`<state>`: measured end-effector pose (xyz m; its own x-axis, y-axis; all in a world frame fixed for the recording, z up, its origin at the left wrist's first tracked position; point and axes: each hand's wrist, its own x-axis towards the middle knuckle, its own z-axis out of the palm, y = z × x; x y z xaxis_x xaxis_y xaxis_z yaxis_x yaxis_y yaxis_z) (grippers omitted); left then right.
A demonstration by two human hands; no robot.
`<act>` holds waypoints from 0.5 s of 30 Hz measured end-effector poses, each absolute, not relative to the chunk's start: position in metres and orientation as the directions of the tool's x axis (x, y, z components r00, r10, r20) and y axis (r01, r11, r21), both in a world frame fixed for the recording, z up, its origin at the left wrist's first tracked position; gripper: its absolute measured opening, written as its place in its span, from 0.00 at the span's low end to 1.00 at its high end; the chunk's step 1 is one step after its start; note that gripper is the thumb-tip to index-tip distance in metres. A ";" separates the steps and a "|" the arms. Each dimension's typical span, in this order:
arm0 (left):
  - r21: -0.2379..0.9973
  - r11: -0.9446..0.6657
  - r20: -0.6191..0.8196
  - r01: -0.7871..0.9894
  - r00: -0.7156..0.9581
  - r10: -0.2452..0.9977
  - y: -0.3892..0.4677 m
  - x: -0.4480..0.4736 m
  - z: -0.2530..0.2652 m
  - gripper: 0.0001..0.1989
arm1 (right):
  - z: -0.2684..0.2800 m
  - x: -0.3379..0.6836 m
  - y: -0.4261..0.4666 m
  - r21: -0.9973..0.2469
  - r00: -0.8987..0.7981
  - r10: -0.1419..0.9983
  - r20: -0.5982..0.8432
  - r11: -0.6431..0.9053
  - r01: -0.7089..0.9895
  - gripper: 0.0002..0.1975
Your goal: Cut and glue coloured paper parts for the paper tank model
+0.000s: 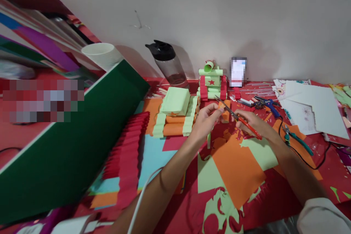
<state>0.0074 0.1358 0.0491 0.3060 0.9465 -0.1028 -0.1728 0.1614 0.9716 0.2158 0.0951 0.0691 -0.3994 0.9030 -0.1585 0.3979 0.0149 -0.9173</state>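
Note:
My right hand [248,121] is closed round a pair of scissors with red handles [251,128], their blades pointing up and to the left. Pinched in my left hand [207,117] is a small piece of orange paper [226,111], which the blades cross. Below both hands lies a larger orange sheet [237,170] over light green paper [207,177] with holes cut in it. Left of my left hand sits a paper tank model [175,102] in green and orange. A smaller green and red paper tank [212,82] with a red star stands behind.
At the back are a water bottle [171,65] and a propped phone [238,72]. A glue gun [270,108], pliers [300,140] and a dark cable lie right. Red corrugated paper [130,161] and a tilted green board [74,146] are left. A white cable crosses my left forearm.

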 end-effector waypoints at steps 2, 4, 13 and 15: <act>0.971 0.160 -0.100 -0.179 0.303 0.948 0.136 0.007 0.049 0.17 | 0.070 0.215 0.095 -0.918 -0.395 0.905 -0.160 0.010 0.395 0.27; 0.971 0.154 -0.093 -0.185 0.301 0.949 0.136 0.007 0.048 0.16 | 0.071 0.213 0.096 -0.924 -0.397 0.904 -0.158 0.007 0.383 0.28; 0.983 0.072 -0.024 -0.172 0.269 0.963 0.137 0.007 0.046 0.15 | 0.072 0.211 0.095 -0.935 -0.410 0.899 -0.153 0.003 0.356 0.28; 0.985 0.051 -0.007 -0.164 0.259 0.966 0.137 0.007 0.046 0.14 | 0.068 0.213 0.095 -0.938 -0.415 0.898 -0.145 0.009 0.348 0.28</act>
<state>0.0073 0.1372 0.0458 0.2593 0.9658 -0.0065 -0.1645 0.0508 0.9851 0.2134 0.0949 0.0684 -0.4149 0.8982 -0.1451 0.3477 0.0092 -0.9376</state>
